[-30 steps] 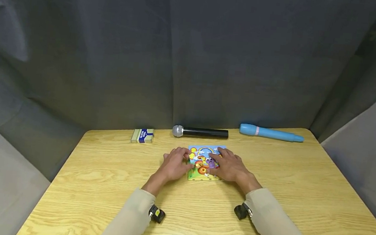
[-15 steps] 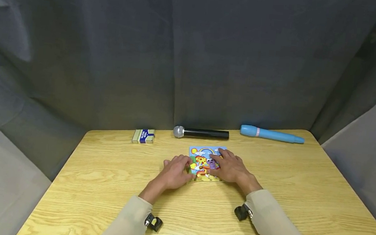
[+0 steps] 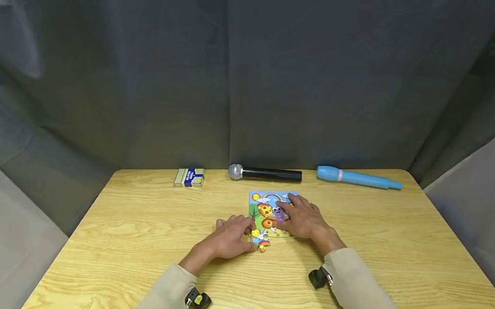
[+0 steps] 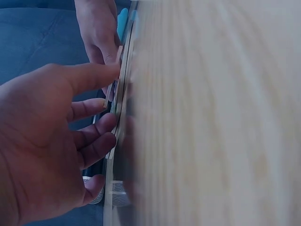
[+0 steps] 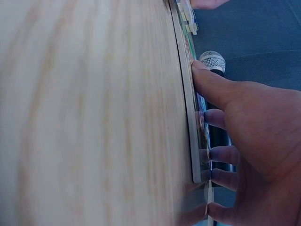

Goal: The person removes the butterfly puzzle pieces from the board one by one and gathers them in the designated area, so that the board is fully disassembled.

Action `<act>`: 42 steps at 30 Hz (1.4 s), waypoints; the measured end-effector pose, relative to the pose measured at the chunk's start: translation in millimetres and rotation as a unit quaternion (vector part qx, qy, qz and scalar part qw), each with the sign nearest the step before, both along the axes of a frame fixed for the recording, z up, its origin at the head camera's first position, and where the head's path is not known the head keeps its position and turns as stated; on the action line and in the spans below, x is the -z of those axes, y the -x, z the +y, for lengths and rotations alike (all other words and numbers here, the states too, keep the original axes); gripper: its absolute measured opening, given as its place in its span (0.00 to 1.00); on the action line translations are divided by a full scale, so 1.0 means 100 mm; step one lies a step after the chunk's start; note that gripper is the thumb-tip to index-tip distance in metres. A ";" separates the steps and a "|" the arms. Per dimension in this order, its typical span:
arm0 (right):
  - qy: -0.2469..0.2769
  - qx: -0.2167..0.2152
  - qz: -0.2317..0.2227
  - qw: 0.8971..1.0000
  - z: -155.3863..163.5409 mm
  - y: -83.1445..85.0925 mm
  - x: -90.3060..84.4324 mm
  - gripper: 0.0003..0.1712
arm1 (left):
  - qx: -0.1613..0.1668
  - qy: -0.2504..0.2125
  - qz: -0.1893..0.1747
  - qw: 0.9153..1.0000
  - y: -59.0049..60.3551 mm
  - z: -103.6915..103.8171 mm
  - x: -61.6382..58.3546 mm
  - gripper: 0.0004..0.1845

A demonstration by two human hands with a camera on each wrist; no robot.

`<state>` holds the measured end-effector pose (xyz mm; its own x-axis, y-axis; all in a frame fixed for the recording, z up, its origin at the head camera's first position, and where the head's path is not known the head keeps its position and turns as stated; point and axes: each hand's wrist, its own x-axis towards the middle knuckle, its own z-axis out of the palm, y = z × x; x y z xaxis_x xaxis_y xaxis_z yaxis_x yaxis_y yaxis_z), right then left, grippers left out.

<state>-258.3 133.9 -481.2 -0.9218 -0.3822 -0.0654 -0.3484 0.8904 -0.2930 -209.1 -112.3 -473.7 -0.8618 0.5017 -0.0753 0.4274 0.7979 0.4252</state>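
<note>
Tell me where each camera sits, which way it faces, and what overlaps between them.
Head: worn on the head, looks forward and down at the table; both sleeves, left hand and right hand at the puzzle.
Left wrist: low at table level, looks along the left hand's fingers touching the puzzle's edge.
Right wrist: low at table level, looks along the right hand resting on the puzzle.
Shared: head and right wrist both show the microphone.

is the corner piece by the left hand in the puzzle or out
Out: the corner piece lies off the puzzle, pulled toward the table's near edge under the left hand's fingertips.
</note>
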 end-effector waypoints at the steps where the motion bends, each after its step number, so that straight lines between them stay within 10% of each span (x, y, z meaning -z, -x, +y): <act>1: -0.001 0.000 0.001 1.000 0.00 0.00 0.00 0.40 | 0.001 0.003 0.000 1.000 -0.01 0.00 0.00 0.21; 29: 0.000 -0.001 -0.010 1.000 0.02 0.00 -0.01 0.40 | 0.017 0.061 -0.004 0.998 -0.16 0.03 -0.09 0.23; 42: 0.003 -0.001 -0.019 1.000 0.05 -0.04 -0.02 0.40 | -0.027 -0.016 -0.016 0.999 -0.06 0.04 -0.14 0.22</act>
